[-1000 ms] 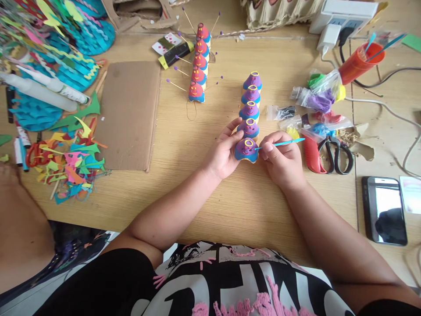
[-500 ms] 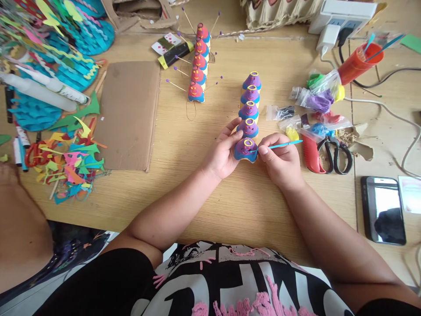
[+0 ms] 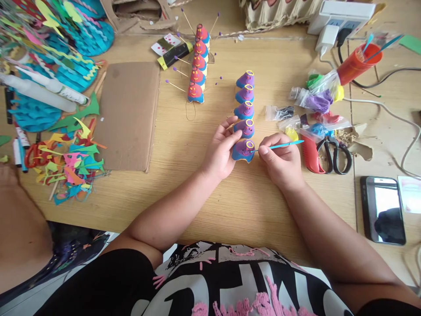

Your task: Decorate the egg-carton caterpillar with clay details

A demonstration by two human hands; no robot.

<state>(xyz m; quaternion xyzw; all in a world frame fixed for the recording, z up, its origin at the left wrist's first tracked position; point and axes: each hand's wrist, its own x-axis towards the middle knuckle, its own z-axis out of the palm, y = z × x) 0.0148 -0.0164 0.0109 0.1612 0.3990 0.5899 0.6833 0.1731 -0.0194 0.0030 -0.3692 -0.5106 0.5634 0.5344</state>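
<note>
Left hand (image 3: 219,149) grips purple strip (image 3: 244,110) inside near edge of tabletop (image 3: 243,210); right hand (image 3: 281,159) pinches blue tool (image 3: 287,144); five yellow rings (image 3: 250,141) on, remainder unclear.

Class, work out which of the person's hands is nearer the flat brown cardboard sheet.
Left. The left hand is to the right of the cardboard sheet, holding the purple-and-blue strip; the right hand is farther right, holding the blue stick.

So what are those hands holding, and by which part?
The left hand holds the bumpy purple row by its left side, at the near end. The right hand pinches a blue tool toward the end nearest the row.
</note>
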